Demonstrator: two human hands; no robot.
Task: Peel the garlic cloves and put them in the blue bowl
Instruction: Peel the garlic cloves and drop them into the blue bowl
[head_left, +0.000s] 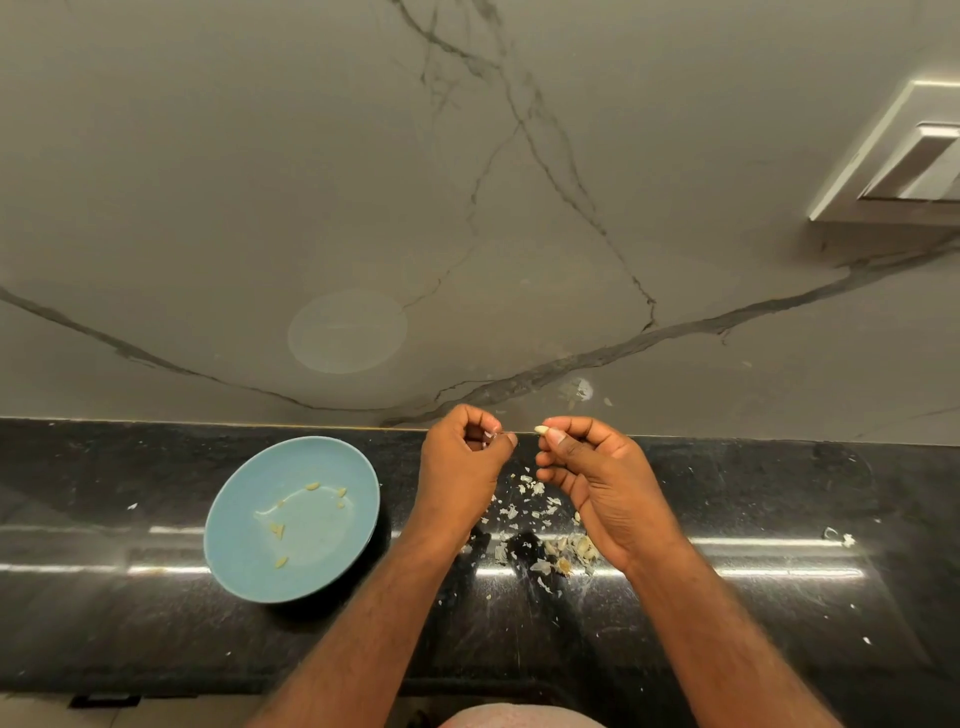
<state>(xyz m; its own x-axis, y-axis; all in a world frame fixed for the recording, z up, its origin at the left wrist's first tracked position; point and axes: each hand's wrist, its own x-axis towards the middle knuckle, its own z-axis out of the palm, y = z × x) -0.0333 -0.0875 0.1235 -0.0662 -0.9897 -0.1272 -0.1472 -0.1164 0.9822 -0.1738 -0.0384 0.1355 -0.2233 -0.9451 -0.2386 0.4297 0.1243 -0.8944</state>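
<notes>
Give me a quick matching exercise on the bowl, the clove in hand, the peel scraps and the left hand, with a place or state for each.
1 blue bowl
2 garlic clove
3 peel scraps
4 left hand

a pinched by right hand
b pinches a bit of skin
c holds a few peeled cloves
d scattered on black counter

Pairs: 1-c, 2-a, 3-d, 4-b.

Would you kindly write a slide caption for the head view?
Right hand pinches a garlic clove, left hand pinches skin, beside the blue bowl.
</notes>
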